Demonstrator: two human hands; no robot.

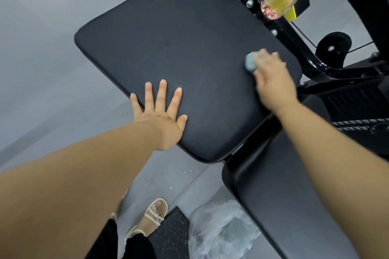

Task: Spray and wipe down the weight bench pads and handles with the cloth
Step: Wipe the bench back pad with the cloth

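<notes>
**Bench pad [179, 48] with the cloth [251, 63] at its 3 o'clock side**

Big black pad fills the middle of the view. Right hand [273, 82] has its fingers curled over the wadded teal cloth, holding it on the pad, bit blurry though. Left hand [162, 115] lies flat on the pad's 7 o'clock edge, fingers straight and spread. Spray bottle [280, 0] of yellowish liquid is up at 1 o'clock. Plastic bag [221, 229] on the floor at 5 o'clock.

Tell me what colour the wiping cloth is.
The cloth is pale blue-green; head view shows it under the right hand on the bench pad.
</notes>
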